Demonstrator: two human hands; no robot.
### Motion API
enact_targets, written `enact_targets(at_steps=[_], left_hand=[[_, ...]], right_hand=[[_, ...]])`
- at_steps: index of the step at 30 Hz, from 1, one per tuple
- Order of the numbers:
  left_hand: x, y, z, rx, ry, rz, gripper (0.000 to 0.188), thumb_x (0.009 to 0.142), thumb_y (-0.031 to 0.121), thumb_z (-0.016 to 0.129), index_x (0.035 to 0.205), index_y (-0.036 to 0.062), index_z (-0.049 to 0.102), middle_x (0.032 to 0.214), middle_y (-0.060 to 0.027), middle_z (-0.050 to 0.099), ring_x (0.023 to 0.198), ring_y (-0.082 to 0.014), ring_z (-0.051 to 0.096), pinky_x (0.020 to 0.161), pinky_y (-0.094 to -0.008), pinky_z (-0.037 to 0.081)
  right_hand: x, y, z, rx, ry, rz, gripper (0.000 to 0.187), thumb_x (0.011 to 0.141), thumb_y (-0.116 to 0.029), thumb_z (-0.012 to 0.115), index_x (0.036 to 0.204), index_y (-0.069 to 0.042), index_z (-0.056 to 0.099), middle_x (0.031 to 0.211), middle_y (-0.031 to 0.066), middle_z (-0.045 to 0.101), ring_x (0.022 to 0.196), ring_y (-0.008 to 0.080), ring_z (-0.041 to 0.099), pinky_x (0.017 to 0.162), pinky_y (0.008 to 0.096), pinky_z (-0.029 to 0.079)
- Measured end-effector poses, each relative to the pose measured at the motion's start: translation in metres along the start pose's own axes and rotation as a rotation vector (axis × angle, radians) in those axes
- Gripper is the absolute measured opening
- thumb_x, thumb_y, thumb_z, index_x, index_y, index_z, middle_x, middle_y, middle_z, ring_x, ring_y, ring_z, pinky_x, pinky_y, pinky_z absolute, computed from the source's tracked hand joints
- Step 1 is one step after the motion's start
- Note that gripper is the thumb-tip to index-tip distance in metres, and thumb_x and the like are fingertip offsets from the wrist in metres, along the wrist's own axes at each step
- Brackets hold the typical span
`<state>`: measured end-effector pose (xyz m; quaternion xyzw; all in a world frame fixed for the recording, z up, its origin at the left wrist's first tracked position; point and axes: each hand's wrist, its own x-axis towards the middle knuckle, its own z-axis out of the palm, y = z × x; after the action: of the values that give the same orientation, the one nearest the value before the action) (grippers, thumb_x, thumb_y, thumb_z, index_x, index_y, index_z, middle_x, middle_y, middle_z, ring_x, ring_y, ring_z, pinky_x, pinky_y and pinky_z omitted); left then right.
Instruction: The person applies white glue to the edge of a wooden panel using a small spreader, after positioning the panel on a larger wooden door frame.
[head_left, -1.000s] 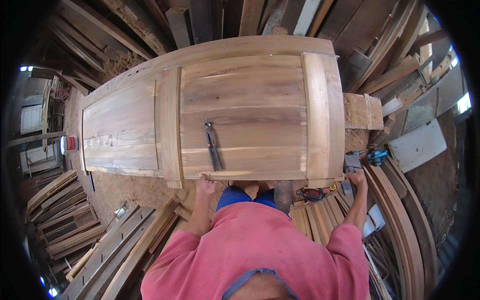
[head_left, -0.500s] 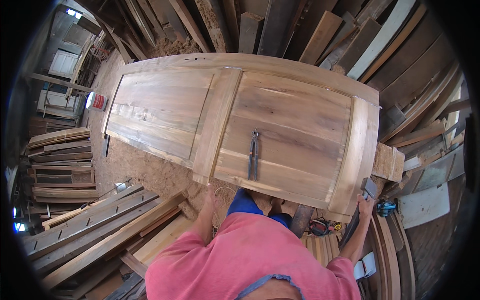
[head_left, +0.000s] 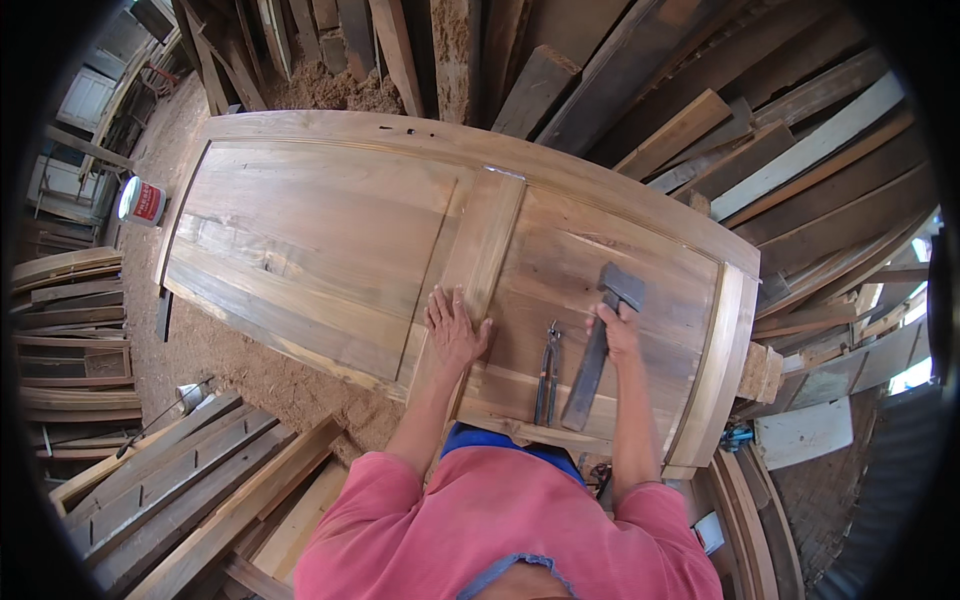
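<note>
A large wooden panelled door (head_left: 320, 240) lies flat in front of me. My left hand (head_left: 455, 328) rests on its middle crosspiece, palm down with the fingers spread. In my right hand (head_left: 620, 332) is a hammer (head_left: 590, 375) with a dark blocky head and a flat dark handle; I grip it close to the head. The hammer is over the right panel, its handle slanting back toward me. Whether it touches the wood I cannot tell. Just left of it, a pair of end-cutting pincers (head_left: 547, 375) lies on the same panel, jaws pointing away from me.
Stacked planks (head_left: 180, 490) fill the near left. More boards (head_left: 690, 130) lean along the far side and right. A white bucket (head_left: 141, 201) with a red label stands on the sawdust-covered floor (head_left: 260, 340) past the door's left end. A wood block (head_left: 761, 372) sits by the right end.
My left hand has come up from the door's near edge onto the crosspiece. My right hand has brought the hammer from beyond the near right corner to over the right panel.
</note>
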<state>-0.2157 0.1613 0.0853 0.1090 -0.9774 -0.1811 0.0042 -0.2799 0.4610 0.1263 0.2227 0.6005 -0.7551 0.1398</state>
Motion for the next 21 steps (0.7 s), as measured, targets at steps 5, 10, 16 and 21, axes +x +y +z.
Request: enact_targets(at_steps=[5, 10, 16, 21], left_hand=[[0.055, -0.008, 0.01, 0.047, -0.035, 0.126, 0.085, 0.088, 0.049, 0.061, 0.152, 0.006, 0.025, 0.149, -0.0403, 0.02, 0.138, -0.0548, 0.024, 0.113, -0.0597, 0.021], [0.068, -0.02, 0.011, 0.073, -0.068, 0.169, 0.081, 0.09, 0.043, 0.062, 0.152, 0.0059, 0.026, 0.149, -0.0401, 0.019, 0.137, -0.0552, 0.026, 0.112, -0.0586, 0.023], [0.067, -0.019, 0.007, -0.098, -0.11, 0.103, 0.082, 0.089, 0.042, 0.063, 0.152, 0.0053, 0.025, 0.15, -0.0401, 0.017, 0.137, -0.0555, 0.024, 0.112, -0.059, 0.022], [0.072, -0.016, 0.002, -0.15, -0.131, 0.099, 0.084, 0.089, 0.044, 0.064, 0.153, 0.0078, 0.023, 0.151, -0.0391, 0.014, 0.139, -0.0548, 0.019, 0.112, -0.0601, 0.02]], right_hand=[[0.075, 0.044, 0.134, -0.107, 0.117, 0.01, 0.006, 0.091, -0.006, 0.06, 0.089, -0.002, 0.056, 0.075, 0.0068, 0.062, 0.057, 0.0155, 0.06, 0.049, 0.0308, 0.051], [0.111, 0.067, 0.204, -0.327, 0.226, -0.119, 0.009, 0.089, -0.009, 0.06, 0.086, -0.001, 0.058, 0.071, 0.0066, 0.062, 0.053, 0.0154, 0.059, 0.047, 0.0308, 0.049], [0.102, 0.049, 0.199, -0.18, 0.2, -0.001, 0.008, 0.09, -0.008, 0.061, 0.09, -0.001, 0.056, 0.066, 0.007, 0.061, 0.052, 0.015, 0.058, 0.047, 0.0302, 0.047], [0.115, 0.029, 0.201, -0.146, 0.074, -0.132, 0.01, 0.09, -0.01, 0.063, 0.09, -0.002, 0.057, 0.066, 0.0058, 0.061, 0.053, 0.014, 0.058, 0.05, 0.0289, 0.048]])
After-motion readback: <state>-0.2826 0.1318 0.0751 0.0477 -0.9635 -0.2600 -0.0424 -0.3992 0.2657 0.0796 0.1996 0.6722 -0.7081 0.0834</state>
